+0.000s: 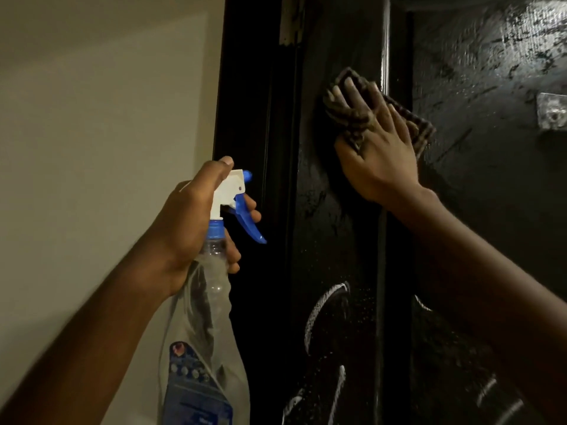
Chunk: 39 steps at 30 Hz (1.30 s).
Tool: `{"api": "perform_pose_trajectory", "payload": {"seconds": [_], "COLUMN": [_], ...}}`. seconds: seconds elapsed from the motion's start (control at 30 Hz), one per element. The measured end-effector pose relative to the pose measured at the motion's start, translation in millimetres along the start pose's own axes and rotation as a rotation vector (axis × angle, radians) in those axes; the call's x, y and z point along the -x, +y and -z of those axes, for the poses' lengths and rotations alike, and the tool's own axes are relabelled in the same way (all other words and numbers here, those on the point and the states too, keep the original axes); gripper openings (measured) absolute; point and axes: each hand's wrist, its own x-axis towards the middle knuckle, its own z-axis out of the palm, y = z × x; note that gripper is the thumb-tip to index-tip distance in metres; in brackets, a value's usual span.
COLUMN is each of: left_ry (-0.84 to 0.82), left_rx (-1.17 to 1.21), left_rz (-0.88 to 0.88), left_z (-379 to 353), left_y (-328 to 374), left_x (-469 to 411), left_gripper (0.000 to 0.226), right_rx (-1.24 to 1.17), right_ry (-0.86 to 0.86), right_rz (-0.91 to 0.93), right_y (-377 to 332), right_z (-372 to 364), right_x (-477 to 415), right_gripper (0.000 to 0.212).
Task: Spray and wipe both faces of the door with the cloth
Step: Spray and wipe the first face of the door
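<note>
Pressing cloth (352,118) flat under right hand (380,154) fingers (352,96), against door (337,240).

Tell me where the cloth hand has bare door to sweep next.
Bare door lies below the right hand, down to the white streaks, and above the cloth. Rightward, the raised rib and a metal fitting crowd it; leftward, the left hand holds the spray bottle.

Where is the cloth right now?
Head view, upper centre-right: the cloth is pressed against the black door under the right hand, above and right of the spray bottle.
</note>
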Motion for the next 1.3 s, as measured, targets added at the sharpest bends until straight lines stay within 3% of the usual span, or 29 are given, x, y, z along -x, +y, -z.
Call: {"api": "perform_pose_trajectory", "payload": {"seconds": [0.13,0.33,0.43,0.63,0.87,1.0,1.1,1.17,1.3], "left_ry": [0.015,-0.018,-0.037,-0.055,-0.089,-0.101,-0.101,-0.079,0.018], "left_rx": [0.036,0.048,0.034,0.0,-0.045,-0.122,-0.16,-0.161,-0.141], "left_rz": [-0.015,-0.003,0.008,0.042,0.04,0.054,0.094,0.104,0.068], "left_z": [-5,-12,-13,-15,-27,-32,-31,-27,-18], "left_y": [-3,-10,-18,-33,-67,-97,-116,-123,-129], "left_x": [1,11,19,38,65,80,91,95,100], "left_gripper": [0.06,0.061,0.061,0.062,0.058,0.053,0.058,0.059,0.052], "right_rx": [0.072,0.086,0.053,-0.027,-0.231,-0.541,-0.641,-0.574,-0.161], "right_ry": [-0.005,-0.191,-0.174,-0.078,-0.169,-0.15,-0.182,-0.158,-0.179], "right_rz": [0.129,0.418,0.35,-0.02,0.201,0.06,-0.062,-0.066,-0.013], "right_y": [-22,-36,-12,-7,-16,-20,-34,-48,-61], "right_z": [-9,-34,-28,-15,-21,-7,-3,-8,-32], "right_x": [14,149,165,103,157,171,172,174,191], "right_gripper": [0.07,0.068,0.067,0.067,0.062,0.057,0.058,0.058,0.065]}}
